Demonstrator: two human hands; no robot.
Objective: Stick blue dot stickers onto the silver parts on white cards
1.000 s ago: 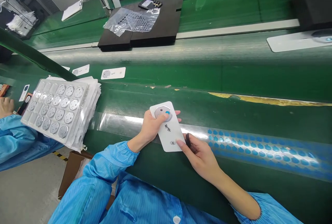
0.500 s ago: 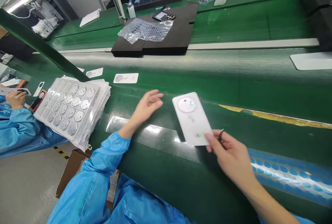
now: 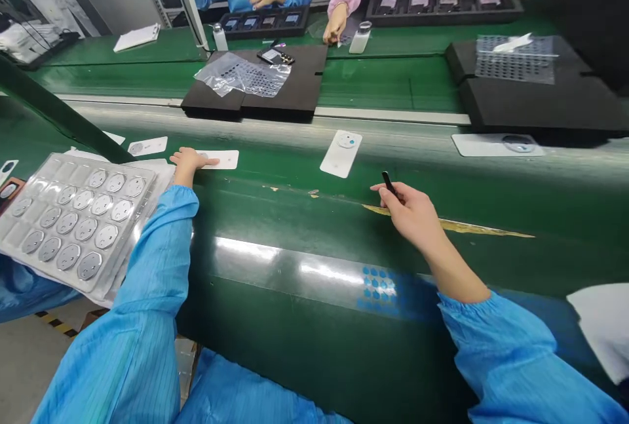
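Note:
My left hand reaches forward with fingers apart, its thumb over a white phone back panel with the panel's left end hidden beneath it. I cannot see it gripping that panel. Closed around slim black tweezers, my right hand hovers over the green belt. Beyond it, a separate white phone back panel with a round camera ring lies untouched on the belt. Further left rests one more white panel.
A clear tray of round silver discs lies on stacked trays at left. Blue dot stickers lie before me. Black foam blocks and another white panel are across. Two co-workers sit opposite. A green post slants at left.
My right hand has let go of the white panel, which now lies further forward on the belt. My left hand has moved forward and left to another panel. The view has shifted right.

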